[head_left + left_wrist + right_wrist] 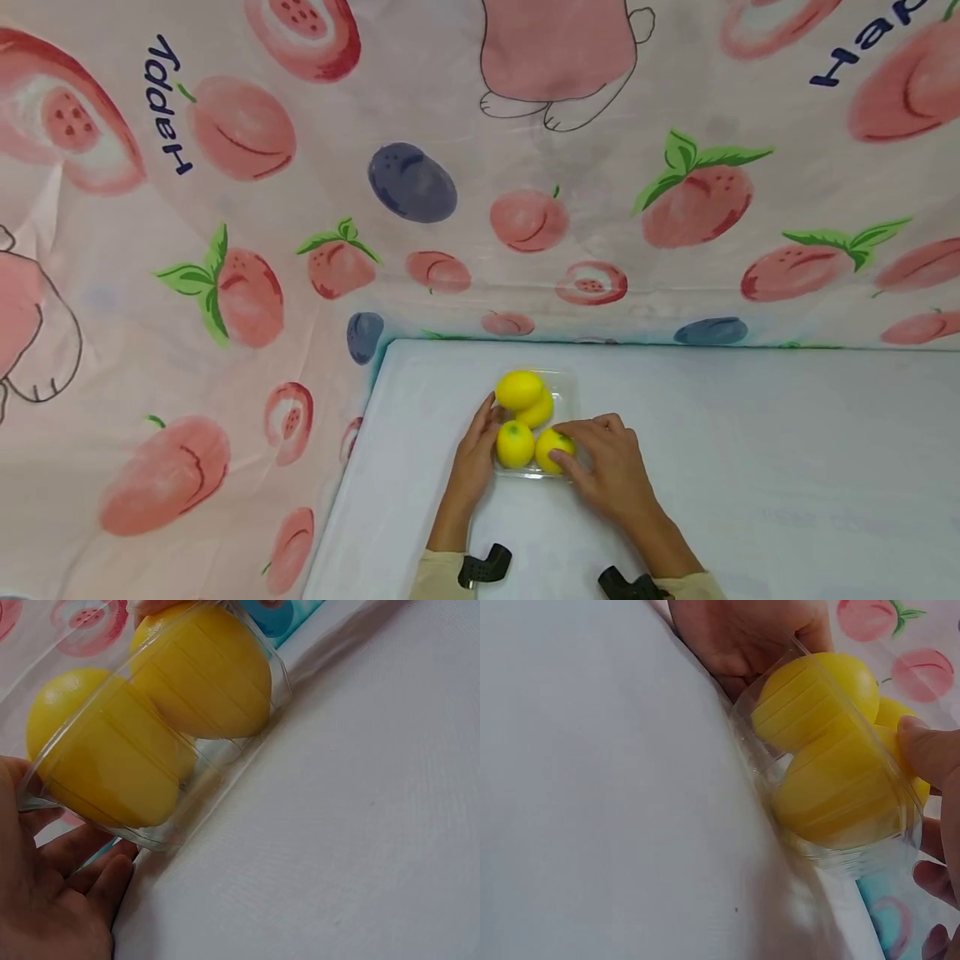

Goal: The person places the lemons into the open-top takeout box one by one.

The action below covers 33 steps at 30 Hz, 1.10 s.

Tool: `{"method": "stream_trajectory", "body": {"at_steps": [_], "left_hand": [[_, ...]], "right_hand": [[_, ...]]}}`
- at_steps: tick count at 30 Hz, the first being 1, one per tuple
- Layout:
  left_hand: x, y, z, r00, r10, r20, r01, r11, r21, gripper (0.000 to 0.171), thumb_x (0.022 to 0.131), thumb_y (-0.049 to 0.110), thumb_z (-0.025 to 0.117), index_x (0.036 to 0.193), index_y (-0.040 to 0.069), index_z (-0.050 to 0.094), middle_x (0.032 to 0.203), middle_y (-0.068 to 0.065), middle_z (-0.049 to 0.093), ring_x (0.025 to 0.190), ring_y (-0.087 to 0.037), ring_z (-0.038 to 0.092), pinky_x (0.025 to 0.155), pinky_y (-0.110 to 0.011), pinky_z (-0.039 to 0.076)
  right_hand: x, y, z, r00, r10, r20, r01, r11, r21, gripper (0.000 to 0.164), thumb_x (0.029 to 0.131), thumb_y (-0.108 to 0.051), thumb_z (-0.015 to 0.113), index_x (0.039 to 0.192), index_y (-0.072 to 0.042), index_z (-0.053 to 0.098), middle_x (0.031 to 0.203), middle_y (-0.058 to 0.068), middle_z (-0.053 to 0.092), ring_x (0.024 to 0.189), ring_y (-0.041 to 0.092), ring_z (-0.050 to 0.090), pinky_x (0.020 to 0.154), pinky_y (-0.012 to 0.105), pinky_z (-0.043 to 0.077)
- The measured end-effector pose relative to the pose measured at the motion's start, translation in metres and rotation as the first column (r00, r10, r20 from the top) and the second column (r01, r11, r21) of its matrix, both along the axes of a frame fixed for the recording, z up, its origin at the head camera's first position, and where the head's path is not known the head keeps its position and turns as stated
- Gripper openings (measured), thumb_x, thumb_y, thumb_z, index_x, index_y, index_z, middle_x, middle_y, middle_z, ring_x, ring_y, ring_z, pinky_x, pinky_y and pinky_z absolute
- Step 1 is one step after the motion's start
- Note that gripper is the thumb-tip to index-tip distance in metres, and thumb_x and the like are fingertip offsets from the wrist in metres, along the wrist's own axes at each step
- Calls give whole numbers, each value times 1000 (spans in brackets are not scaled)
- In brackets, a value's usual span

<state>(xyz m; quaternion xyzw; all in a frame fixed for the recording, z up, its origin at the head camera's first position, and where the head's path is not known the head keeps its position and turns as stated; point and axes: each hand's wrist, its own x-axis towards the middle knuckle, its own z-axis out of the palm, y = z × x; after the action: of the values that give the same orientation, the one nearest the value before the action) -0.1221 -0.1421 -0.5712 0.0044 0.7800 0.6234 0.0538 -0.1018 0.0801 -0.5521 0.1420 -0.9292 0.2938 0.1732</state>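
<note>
A clear plastic container (572,392) stands on the white table with several yellow lemons in it. My left hand (474,454) holds the container's left side; in the left wrist view its fingers (71,855) lie against the outside of the wall. At the front right corner, my right hand (611,467) has thumb and fingers about one lemon (546,460), which sits inside the container. Another lemon (515,444) lies beside it at the front left. Behind them, a lemon (519,389) rests partly over another lemon (538,412).
The white tabletop (750,467) stretches to the right of the container. A fruit-print cloth (450,100) hangs behind the table and along its left side. A black wrist device (486,567) is worn on the left wrist, another black device (630,586) on the right.
</note>
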Motion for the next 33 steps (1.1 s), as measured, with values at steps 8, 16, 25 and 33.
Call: {"method": "stream_trajectory", "body": {"at_steps": [8, 16, 25, 33], "left_hand": [[0, 2, 1, 1000, 13, 26, -13, 1000, -7, 49, 111, 32, 36, 159, 39, 32, 163, 0, 39, 152, -24, 35, 127, -51, 23], [0, 1, 1, 1000, 12, 14, -12, 1000, -10, 50, 111, 33, 37, 160, 36, 32, 160, -2, 44, 150, -25, 39, 126, -52, 25], [0, 2, 2, 999, 25, 25, -25, 1000, -17, 50, 110, 32, 37, 160, 37, 33, 159, -3, 46, 149, -25, 40, 126, -52, 25], [-1, 1, 2, 1000, 15, 18, -15, 1000, 16, 50, 111, 35, 36, 161, 33, 32, 159, -5, 46, 150, -26, 39, 125, -50, 26]], "right_hand": [[2, 0, 2, 1000, -12, 7, 12, 1000, -4, 39, 84, -45, 81, 114, -22, 77, 109, -5, 78, 96, 17, 52, 78, 38, 39], [4, 1, 2, 1000, -3, 2, 3, 999, -42, 40, 83, -43, 83, 116, -21, 76, 114, -2, 77, 99, 19, 55, 80, 39, 41], [1, 4, 6, 1000, 4, 1, -4, 997, -76, 41, 84, -40, 83, 118, -18, 76, 116, 0, 76, 99, 19, 54, 81, 40, 41], [-3, 9, 11, 1000, 2, 22, 0, 995, -99, 37, 88, -36, 80, 120, -18, 75, 117, 1, 76, 101, 20, 55, 84, 43, 42]]}}
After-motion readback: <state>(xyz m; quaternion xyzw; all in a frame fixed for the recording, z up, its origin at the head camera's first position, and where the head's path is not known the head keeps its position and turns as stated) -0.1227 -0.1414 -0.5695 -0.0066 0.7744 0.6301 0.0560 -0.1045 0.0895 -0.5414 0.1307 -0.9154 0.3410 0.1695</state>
